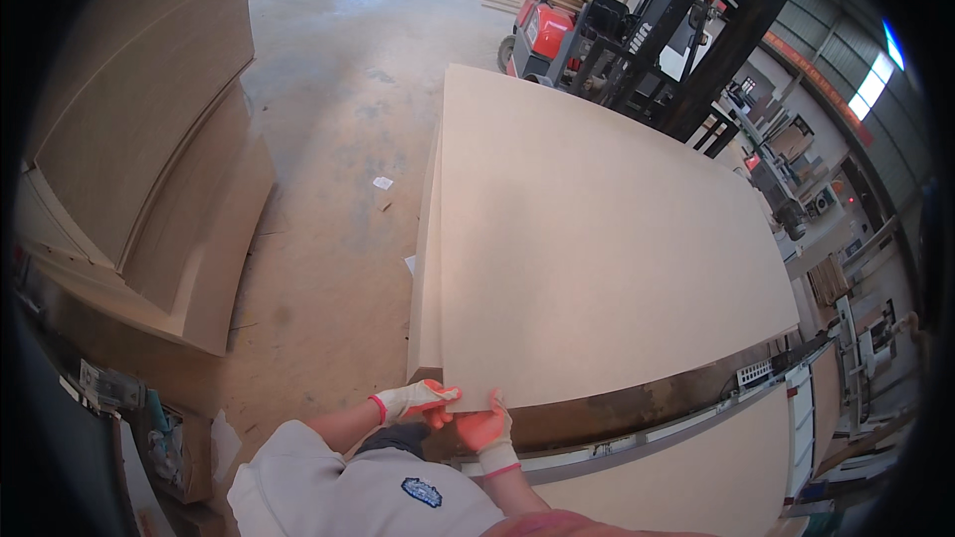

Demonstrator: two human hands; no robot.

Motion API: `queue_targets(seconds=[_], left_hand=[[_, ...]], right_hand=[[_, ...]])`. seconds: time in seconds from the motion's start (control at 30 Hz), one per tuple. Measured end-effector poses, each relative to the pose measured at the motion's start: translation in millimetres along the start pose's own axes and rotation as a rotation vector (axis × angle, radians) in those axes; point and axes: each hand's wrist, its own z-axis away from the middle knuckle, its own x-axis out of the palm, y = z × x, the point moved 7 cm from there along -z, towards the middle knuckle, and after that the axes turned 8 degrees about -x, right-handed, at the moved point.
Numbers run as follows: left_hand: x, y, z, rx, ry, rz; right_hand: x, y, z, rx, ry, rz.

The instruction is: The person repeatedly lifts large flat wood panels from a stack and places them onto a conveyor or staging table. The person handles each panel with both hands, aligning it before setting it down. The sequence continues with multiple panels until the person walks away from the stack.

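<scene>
A large pale wood board [607, 239] lies in front of me on a stack of similar boards [428, 288], whose edges show along its left side. My left hand [418, 399], in a white work glove with an orange-red palm and a pink cuff, is closed at the board's near left corner. Close beside it, my right hand [485, 430] wears a matching glove and grips the near edge, thumb on top. The fingers under the board are hidden.
A red and black forklift [597, 50] stands beyond the board. Tall board stacks [149, 139] rise at the left. Below right is a machine table [657, 467] bearing another panel. A cardboard box [184, 452] sits at lower left. Paper scraps [383, 183] lie on the concrete floor [328, 119].
</scene>
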Motion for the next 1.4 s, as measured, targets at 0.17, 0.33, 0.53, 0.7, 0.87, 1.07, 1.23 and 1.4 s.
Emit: queue_targets(seconds=[0.17,0.33,0.53,0.7,0.87,1.07,1.23,1.4], left_hand=[[19.3,12.3,5.0,0.091,-0.005,-0.074],[95.6,-17.0,44.7,0.058,-0.174,-0.139],[135.4,-98.1,56.0,0.038,-0.251,-1.208],[-6.3,-97.0,55.7,-0.003,0.254,-0.446],[-143.1,-67.1,99.7,0.23,0.573,0.537],[-117.0,-138.9,120.2,0.432,1.103,0.69],[-106.8,-202.5,131.1,0.331,0.987,0.66],[-162.7,-144.8,118.2,0.536,0.934,0.62]], right_hand=[[23.7,-25.0,30.8,-0.088,0.036,0.0],[-1.7,-46.1,103.7,-0.234,0.012,0.056],[-168.2,-55.9,266.9,-0.585,0.304,0.177],[-329.8,-50.3,472.9,-1.133,0.687,-0.034],[-440.0,-15.0,571.6,-1.232,0.546,-0.623],[-446.7,-14.2,607.2,-1.222,0.647,-0.082],[-421.9,13.2,646.3,-1.288,1.105,-0.071],[-382.7,62.8,598.3,-1.221,0.93,-0.276]])
